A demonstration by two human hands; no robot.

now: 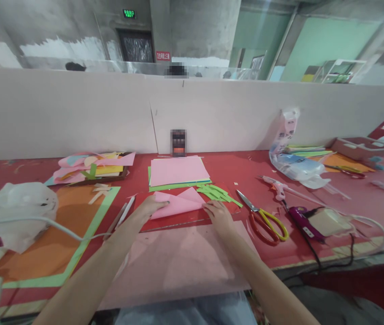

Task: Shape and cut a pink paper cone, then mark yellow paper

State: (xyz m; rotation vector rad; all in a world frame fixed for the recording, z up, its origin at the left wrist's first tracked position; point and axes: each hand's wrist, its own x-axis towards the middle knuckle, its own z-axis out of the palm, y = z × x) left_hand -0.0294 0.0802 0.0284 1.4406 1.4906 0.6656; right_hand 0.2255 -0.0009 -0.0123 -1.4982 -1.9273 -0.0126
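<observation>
A sheet of pink paper [180,204], folded over so its edges lie at an angle, rests above a red board [169,220]. My left hand [150,208] grips its left end, thumb on top. At the right corner my right hand [218,213] pinches the paper between its fingers; the fingertips are partly hidden. Right behind that hand lie several green paper strips [217,193]. A stack of pink sheets [178,170], with green ones beneath, is just beyond. Scissors [262,219] with red and yellow handles lie open to the right.
A larger pink sheet [178,262] covers the table's front. On the right are a pink glue gun [277,187], a purple power strip [305,223] with cords, and a plastic bag [300,168]. Leftward lie orange paper [70,212], a white bag [19,203] and a tray of scraps [122,170].
</observation>
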